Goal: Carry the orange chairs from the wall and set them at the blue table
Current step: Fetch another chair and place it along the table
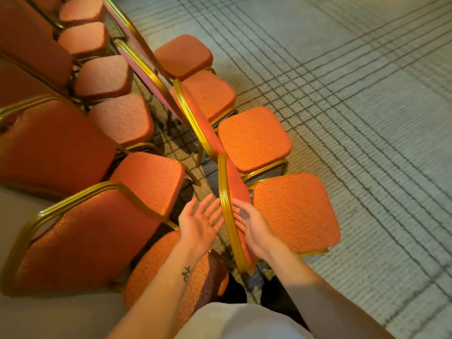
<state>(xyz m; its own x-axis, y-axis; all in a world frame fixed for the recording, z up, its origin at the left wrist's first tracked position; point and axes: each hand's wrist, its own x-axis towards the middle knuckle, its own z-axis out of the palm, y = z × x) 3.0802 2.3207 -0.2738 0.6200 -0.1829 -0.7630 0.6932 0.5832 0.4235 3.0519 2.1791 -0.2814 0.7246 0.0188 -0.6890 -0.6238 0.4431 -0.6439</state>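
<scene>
Grey carpet underfoot. Backrest of nearest orange chair edge-on, smack between left hand and right hand. Fingers spread, gripping nothing yet.

a person's two bare arms reach forward and down from the bottom of the head view. the left hand is held open, palm turned up and toward the right, its fingers straight and slightly spread, pointing away from the body. the right hand is open too, palm facing left toward the other, fingers extended and close together. the two palms face each other, near but apart. neither hand grips anything. the left forearm shows a small dark tattoo on its inner side just below the wrist. the right forearm lies partly in shadow.
</scene>
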